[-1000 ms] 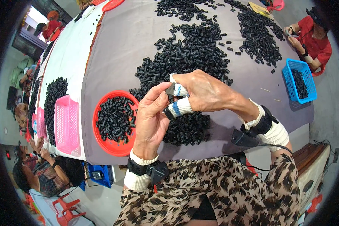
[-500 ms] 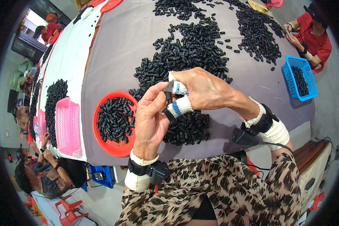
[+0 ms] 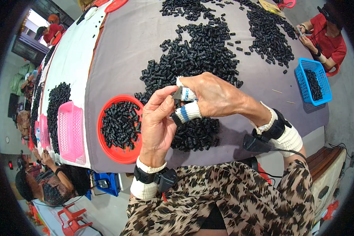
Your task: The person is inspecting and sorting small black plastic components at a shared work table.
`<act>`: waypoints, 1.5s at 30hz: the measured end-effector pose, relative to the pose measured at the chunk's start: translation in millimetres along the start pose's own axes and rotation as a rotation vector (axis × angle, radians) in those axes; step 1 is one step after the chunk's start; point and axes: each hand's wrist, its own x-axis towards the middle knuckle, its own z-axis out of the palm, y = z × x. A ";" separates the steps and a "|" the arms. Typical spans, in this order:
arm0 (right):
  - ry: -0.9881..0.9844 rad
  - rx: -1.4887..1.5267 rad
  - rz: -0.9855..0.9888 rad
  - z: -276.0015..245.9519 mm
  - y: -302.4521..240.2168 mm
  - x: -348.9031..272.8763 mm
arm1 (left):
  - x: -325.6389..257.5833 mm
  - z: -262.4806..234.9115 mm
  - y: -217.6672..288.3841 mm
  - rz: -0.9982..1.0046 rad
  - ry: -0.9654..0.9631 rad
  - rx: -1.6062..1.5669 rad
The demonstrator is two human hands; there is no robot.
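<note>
Above the front of the table, my left hand point(image 3: 157, 126) is closed, thumb and forefinger pinched together on a small black part that their tips mostly hide. My right hand point(image 3: 216, 94) meets it from the right, with white cloth bands point(image 3: 188, 111) round its fingers. It grips a small grey blade point(image 3: 177, 93), whose flat pointed end lies against the left fingertips. Behind and below both hands spreads a big heap of short black cylindrical parts point(image 3: 192, 51). Left of my left hand, a round red tray point(image 3: 122, 158) holds more of these parts.
A blue basket point(image 3: 328, 92) with black parts stands at the table's right edge, near a person in red point(image 3: 334, 43). Pink baskets point(image 3: 70, 129) and further heaps lie on a white cloth at left, where other people sit. A cable hangs by my right wrist.
The black part between my fingertips showed more before and is now mostly hidden. My right hand and the blade have shifted very slightly; my left hand stays nearly in place.
</note>
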 end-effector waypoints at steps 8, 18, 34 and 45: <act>0.048 -0.032 -0.029 2.8 -0.5 1.8 | -1.0 4.7 3.3 0.035 0.026 0.073; 0.098 -0.048 -0.055 3.8 3.6 -1.1 | -0.3 9.0 2.1 0.045 0.070 0.086; 0.057 0.100 -0.027 7.1 2.1 -0.8 | -1.2 5.2 4.8 0.020 0.005 -0.039; 0.068 0.064 0.053 10.2 -2.7 5.1 | -3.3 0.2 7.8 0.010 -0.014 -0.098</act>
